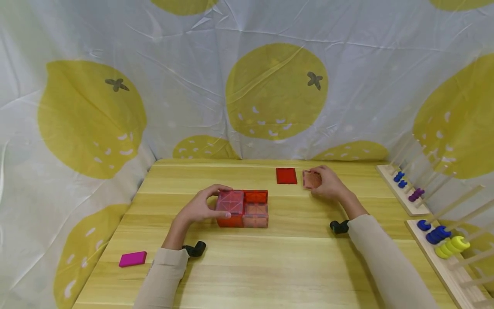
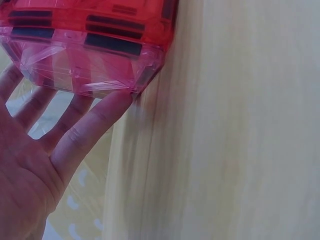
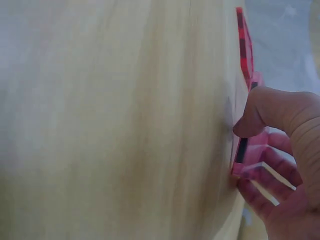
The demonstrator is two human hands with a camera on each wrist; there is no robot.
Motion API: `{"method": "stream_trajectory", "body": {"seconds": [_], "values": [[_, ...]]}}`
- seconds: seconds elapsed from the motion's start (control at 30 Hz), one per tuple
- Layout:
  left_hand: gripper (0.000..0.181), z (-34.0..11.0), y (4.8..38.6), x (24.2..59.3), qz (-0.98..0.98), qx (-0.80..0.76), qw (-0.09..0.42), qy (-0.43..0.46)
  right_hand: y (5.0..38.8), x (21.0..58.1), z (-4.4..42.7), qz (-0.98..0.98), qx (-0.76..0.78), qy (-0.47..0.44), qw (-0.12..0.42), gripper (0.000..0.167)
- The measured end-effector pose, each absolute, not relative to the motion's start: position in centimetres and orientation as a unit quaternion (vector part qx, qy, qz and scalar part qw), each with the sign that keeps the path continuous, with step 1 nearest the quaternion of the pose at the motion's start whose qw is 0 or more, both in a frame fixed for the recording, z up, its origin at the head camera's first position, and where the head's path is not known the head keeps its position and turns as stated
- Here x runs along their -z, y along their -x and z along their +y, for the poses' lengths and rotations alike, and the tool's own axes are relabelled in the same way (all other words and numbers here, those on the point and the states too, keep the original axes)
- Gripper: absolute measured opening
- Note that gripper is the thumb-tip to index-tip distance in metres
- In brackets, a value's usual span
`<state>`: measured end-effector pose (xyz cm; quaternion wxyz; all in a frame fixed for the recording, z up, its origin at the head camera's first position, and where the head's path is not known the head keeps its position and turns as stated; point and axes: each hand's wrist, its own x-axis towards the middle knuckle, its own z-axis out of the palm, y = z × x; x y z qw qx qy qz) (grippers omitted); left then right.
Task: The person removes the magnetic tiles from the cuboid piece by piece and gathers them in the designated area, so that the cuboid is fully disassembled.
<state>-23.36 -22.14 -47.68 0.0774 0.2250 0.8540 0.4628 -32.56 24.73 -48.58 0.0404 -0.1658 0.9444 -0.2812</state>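
Note:
A box of translucent red and pink tiles (image 1: 255, 221) stands on the table, a pink tile (image 1: 230, 201) covering its left half; the right half is uncovered. My left hand (image 1: 198, 207) grips this pink top tile at its left side, thumb at the near edge, as the left wrist view also shows with the pink tile (image 2: 75, 70) above the thumb. Farther right, my right hand (image 1: 330, 185) pinches a light pink tile (image 1: 311, 180) by its right side. In the right wrist view that tile (image 3: 254, 150) sits between thumb and fingers, close to the tabletop.
A flat red tile (image 1: 286, 176) lies just left of the light pink one. At the left front is a magenta block (image 1: 133, 259). Two wooden peg racks (image 1: 401, 189) with blue, purple and yellow beads stand along the right side. A lemon-print cloth (image 1: 185, 107) hangs behind the table.

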Motion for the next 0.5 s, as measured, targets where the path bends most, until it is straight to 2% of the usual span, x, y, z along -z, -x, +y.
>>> {"method": "stream_trajectory", "body": {"seconds": [0.27,0.5], "values": [[0.069,-22.1,23.4,47.8,0.849,-0.472,0.08,-0.225,33.9,48.5,24.7,0.952,0.244,0.18,0.049,0.06],[0.073,-22.0,23.3,48.0,0.846,-0.481,0.082,-0.216,34.3,48.5,24.9,0.95,0.241,0.19,0.055,0.055]]}}
